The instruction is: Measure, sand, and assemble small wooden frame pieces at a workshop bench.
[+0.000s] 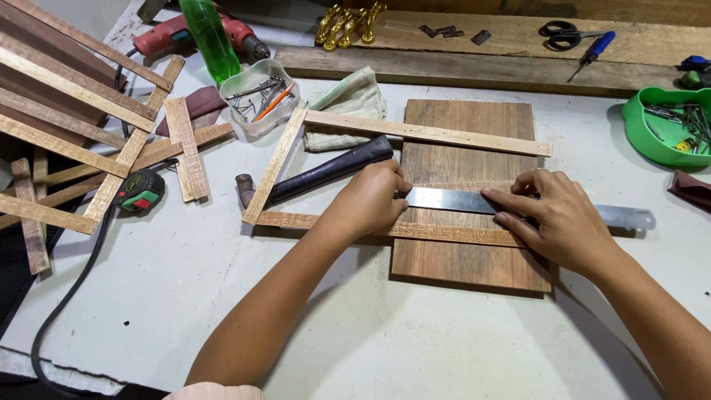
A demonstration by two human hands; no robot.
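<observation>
Two hands, the left hand [368, 200] and the right hand [557, 216], press flat with nothing clenched on a steel ruler [474, 201] laid across the wooden board [468, 137] inside a three-sided strip frame [426, 134], whose fourth side is not yet fitted.

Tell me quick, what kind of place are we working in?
Probably a small woodworking bench: wood strips lie piled at the left, beside a red power drill and a tub of nails.

One steel ruler [474, 201], one hammer [326, 172], one brown board [468, 133], two hands.
</observation>
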